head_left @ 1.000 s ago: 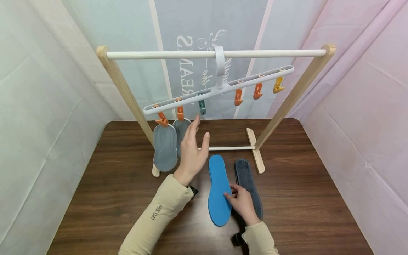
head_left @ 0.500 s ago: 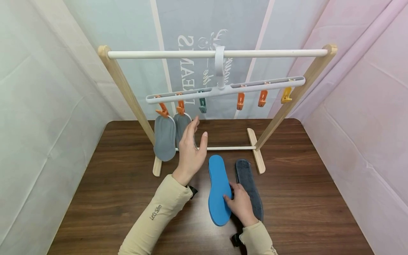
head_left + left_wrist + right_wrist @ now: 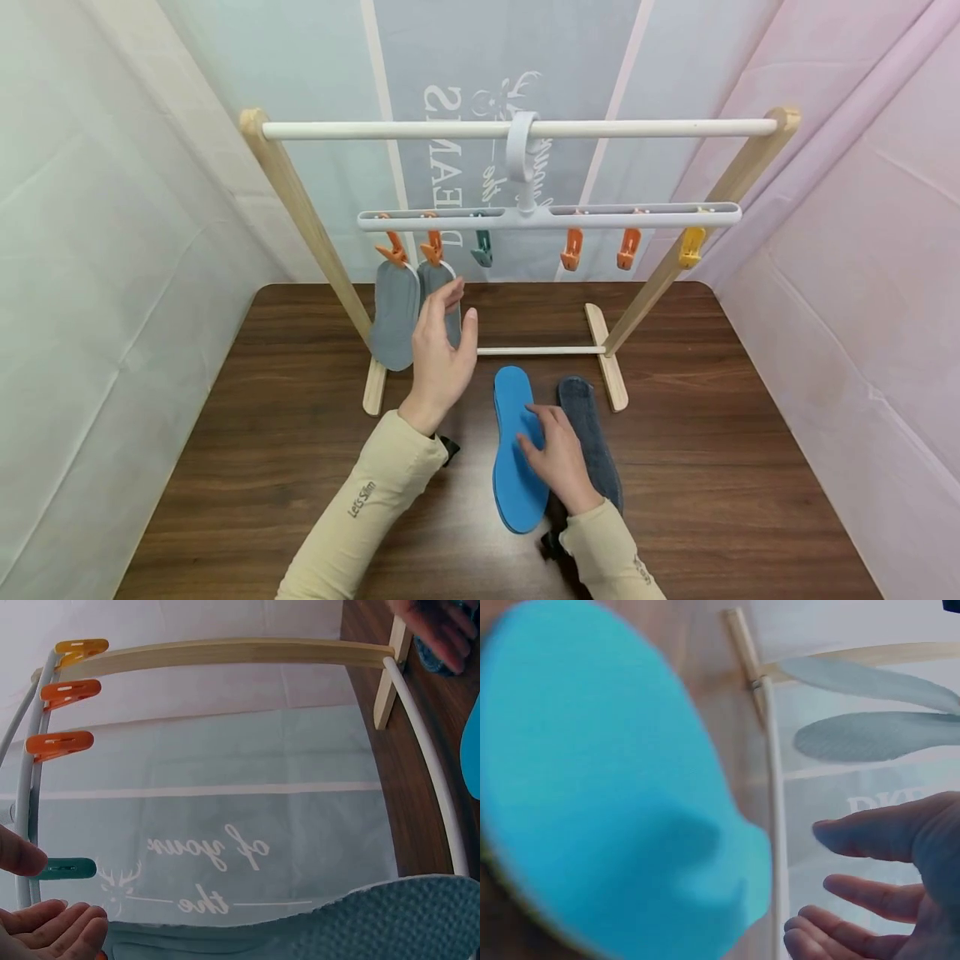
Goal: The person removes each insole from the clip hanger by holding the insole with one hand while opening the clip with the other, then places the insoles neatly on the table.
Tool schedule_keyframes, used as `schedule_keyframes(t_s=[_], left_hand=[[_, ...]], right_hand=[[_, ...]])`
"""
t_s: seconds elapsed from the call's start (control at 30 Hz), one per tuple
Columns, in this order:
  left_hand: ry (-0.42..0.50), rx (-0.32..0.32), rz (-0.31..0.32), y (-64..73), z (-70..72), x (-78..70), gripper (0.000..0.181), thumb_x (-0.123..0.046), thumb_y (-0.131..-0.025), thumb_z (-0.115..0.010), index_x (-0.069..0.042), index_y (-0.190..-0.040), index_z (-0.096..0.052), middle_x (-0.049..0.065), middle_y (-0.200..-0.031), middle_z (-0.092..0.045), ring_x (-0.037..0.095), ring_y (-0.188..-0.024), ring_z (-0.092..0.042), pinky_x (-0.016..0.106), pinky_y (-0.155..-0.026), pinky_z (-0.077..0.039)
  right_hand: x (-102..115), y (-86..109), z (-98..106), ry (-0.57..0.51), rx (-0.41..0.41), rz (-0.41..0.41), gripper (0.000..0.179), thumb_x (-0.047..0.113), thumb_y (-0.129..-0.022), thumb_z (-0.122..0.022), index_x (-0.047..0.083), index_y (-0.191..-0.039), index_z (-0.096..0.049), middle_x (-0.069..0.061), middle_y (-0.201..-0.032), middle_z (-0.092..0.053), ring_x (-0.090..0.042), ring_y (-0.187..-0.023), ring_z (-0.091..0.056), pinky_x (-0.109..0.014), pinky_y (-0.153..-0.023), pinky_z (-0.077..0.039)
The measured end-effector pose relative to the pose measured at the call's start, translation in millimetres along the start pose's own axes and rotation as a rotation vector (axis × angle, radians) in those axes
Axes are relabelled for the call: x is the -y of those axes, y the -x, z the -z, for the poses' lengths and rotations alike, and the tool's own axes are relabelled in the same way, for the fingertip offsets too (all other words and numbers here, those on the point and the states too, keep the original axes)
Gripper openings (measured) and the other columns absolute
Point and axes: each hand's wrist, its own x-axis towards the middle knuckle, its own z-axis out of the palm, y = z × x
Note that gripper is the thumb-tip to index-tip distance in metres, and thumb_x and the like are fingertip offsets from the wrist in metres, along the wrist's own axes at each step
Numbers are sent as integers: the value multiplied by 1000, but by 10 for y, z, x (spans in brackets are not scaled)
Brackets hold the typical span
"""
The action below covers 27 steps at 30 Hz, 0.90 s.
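My left hand [image 3: 441,358] is raised with relaxed fingers beside two grey insoles: one [image 3: 395,317] at far left, the other [image 3: 433,279] partly hidden behind the hand. Each hangs from an orange clip [image 3: 392,250] on a white clip hanger [image 3: 637,218]. In the left wrist view, a green clip [image 3: 69,868] appears between thumb and fingers, nothing gripped. My right hand [image 3: 561,457] hovers over a blue insole [image 3: 512,492] on the table, thumb and fingers apart; its shadow falls on the blue surface in the right wrist view. A dark grey insole [image 3: 588,425] lies just right of it.
A wooden rack with a white top rod [image 3: 375,130] carries the hanger by its hook [image 3: 519,150]. Two orange clips [image 3: 572,250] and a yellow clip [image 3: 692,247] hang on the right half. A low crossbar [image 3: 540,351] and foot [image 3: 606,358] stand behind the insoles.
The hanger has swung from slanted to nearly parallel with the rod, its right end coming nearer. My right hand has let go of the blue insole's edge and risen over it.
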Motion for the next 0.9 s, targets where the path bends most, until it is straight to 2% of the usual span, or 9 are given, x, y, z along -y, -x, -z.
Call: schedule_keyframes(t_s=[0.37,0.57,0.7,0.9], left_hand=[[7,-39,20,-29,88,35,33,-7,-96,-52,6,-127,-50,20,-122,-57,29,-112,-56,37,-96,-48],[7,-59,25,-44,111,49,32,-5,-95,-53,6,-125,-51,20,-121,-58,29,-111,-56,39,-95,-48],[13,-64,26,-53,115,62,32,-6,-95,-53,6,-125,-51,20,-121,-58,29,-111,-56,39,-95,-48],[16,-66,31,-53,130,83,32,-6,-96,-53,5,-126,-51,20,-122,-57,30,-111,-56,39,-94,-49]], right_hand=[[297,-317,-16,-167,-21,133,38,9,-87,-69,0,-123,-60,-18,-111,-60,-33,-100,-62,-41,-83,-55],[397,-442,-55,-223,-30,131,36,14,-89,-69,3,-123,-61,-15,-112,-62,-29,-100,-63,-39,-83,-56],[447,-515,-66,-261,-26,119,36,14,-90,-68,3,-124,-60,-17,-115,-61,-32,-102,-62,-41,-84,-55],[527,-635,-81,-264,-11,120,36,15,-91,-66,3,-125,-60,-16,-118,-60,-34,-105,-60,-42,-86,-54]])
